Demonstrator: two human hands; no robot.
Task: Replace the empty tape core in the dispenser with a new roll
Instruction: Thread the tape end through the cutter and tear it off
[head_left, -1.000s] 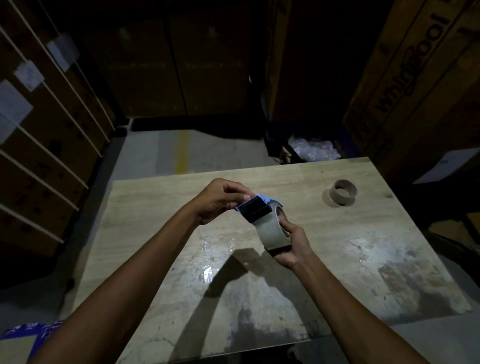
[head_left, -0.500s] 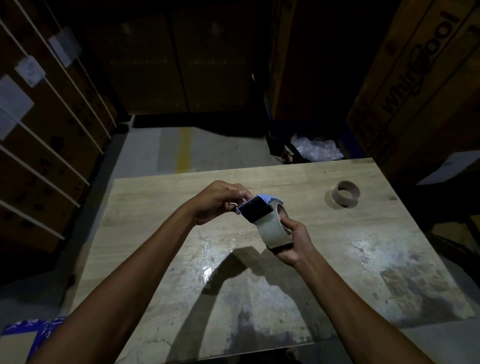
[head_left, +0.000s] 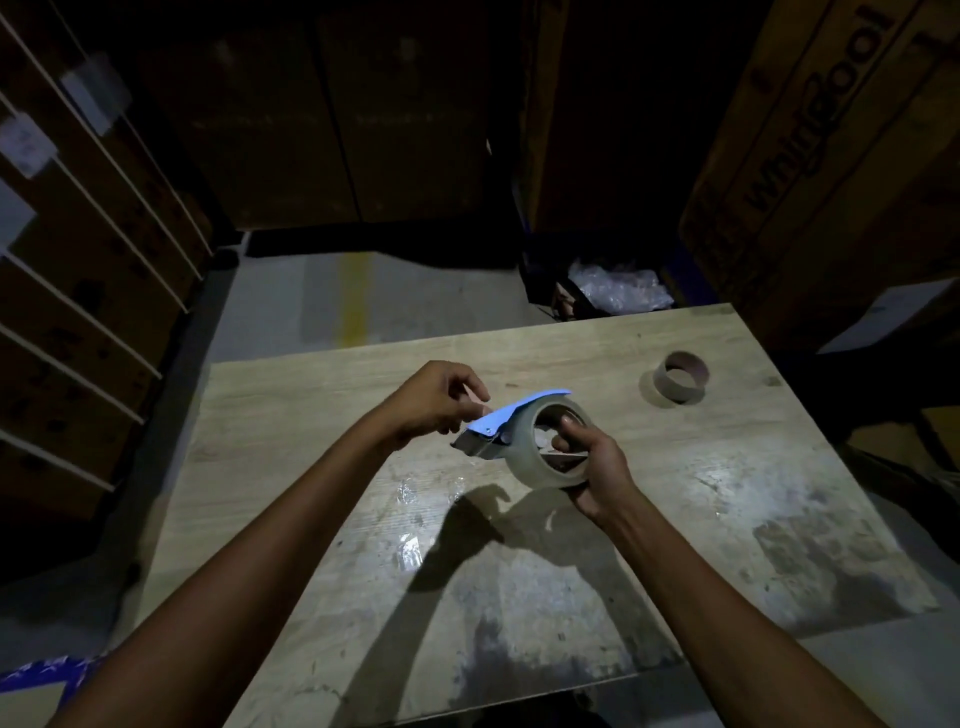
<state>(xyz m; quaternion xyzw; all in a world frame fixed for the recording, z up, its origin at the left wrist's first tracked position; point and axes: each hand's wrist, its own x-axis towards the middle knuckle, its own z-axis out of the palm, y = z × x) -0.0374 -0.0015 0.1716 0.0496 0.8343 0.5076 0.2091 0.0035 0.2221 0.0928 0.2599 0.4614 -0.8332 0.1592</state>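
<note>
**Wooden table, new roll seated in blue dispenser**

Cardboard boxes (head_left: 831, 156) fill the dark upper frame, details lost in shadow. Below, the worn table (head_left: 727, 519) spans mid-frame. At centre, the right hand (head_left: 597, 467) grasps the tape roll (head_left: 524, 462), fingers through its core, partly hiding it. The left hand (head_left: 436, 400) pinches the blurred blue dispenser (head_left: 509, 415). The empty core (head_left: 679, 383) sits upper right.

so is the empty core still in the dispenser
No, the empty core stands alone on the table, apart from the dispenser, which carries a new roll held by the right hand.
</note>
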